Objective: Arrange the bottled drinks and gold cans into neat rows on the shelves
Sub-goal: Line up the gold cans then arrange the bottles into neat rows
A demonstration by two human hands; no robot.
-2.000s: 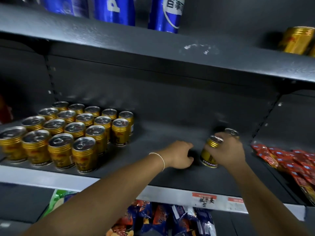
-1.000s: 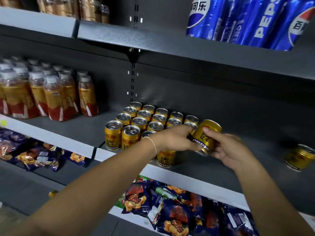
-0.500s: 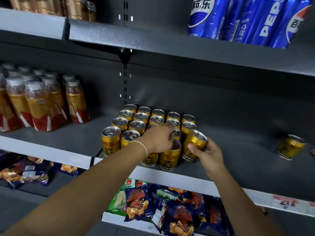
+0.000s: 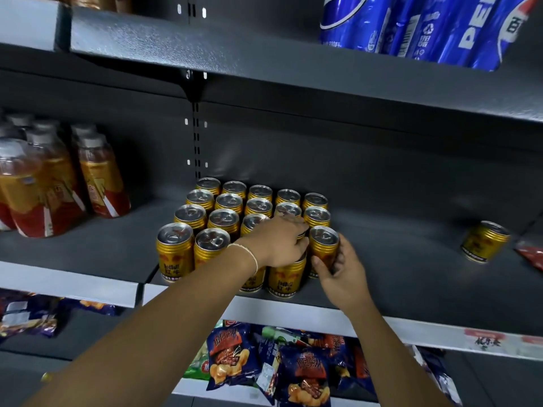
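Observation:
Several gold cans (image 4: pixel 223 218) stand in rows on the dark middle shelf (image 4: pixel 396 277). At the block's front right corner my right hand (image 4: pixel 340 268) is wrapped around one upright gold can (image 4: pixel 323 245). My left hand (image 4: pixel 279 242) rests palm-down on the tops of the front cans beside it, covering one can's lid. A lone gold can (image 4: pixel 484 240) stands apart, tilted, far to the right on the same shelf. Bottled orange drinks (image 4: pixel 97 177) with red labels stand on the shelf section to the left.
Blue Pepsi cans (image 4: pixel 411 24) lie on the upper shelf (image 4: pixel 264 54). Snack bags (image 4: pixel 264 362) fill the shelf below. A red packet (image 4: pixel 531 257) shows at the right edge. Bare shelf lies between the can block and the lone can.
My right hand has set its gold can upright at the front right corner of the block. My left hand has shifted slightly right over the front cans. The view has moved closer.

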